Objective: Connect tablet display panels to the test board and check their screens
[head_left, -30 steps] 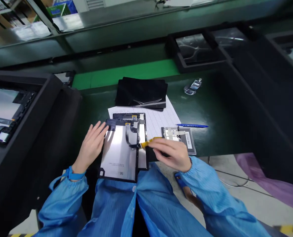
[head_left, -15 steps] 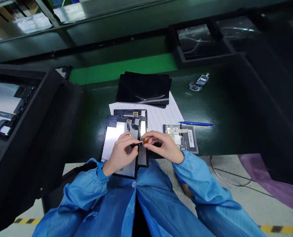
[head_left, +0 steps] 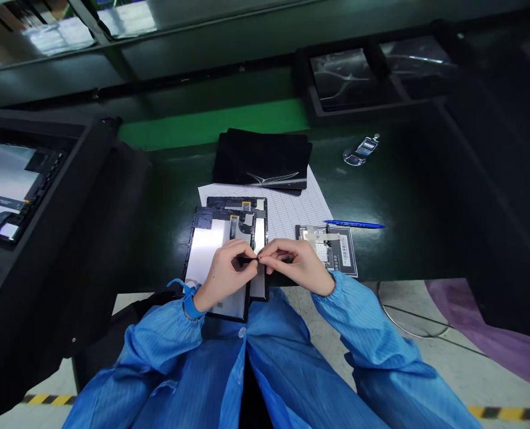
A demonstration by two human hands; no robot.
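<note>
My left hand (head_left: 231,268) is closed in a pinch on a small black strip (head_left: 245,260), too small to identify surely. My right hand (head_left: 297,265) is closed too, its thumb and forefinger pinching the strip's right end where the fingertips of both hands meet. Below them, two tablet display panels lie overlapped with their silvery backs up. The nearer panel (head_left: 205,241) sits partly on the farther panel (head_left: 260,289), and both have ribbon cables along the top. Just right of my right hand lies a circuit board assembly (head_left: 326,247) with a label and tape.
A printed sheet (head_left: 287,211) lies under stacked black panels (head_left: 260,158). A blue pen (head_left: 355,224) rests beyond the board assembly, and a shiny silver object (head_left: 360,150) farther back. Black foam trays stand left (head_left: 99,140) and back right (head_left: 307,89).
The orange piece seen between my fingertips is now out of sight. My left hand has shifted slightly right, and the fingertips of both hands are closer together.
</note>
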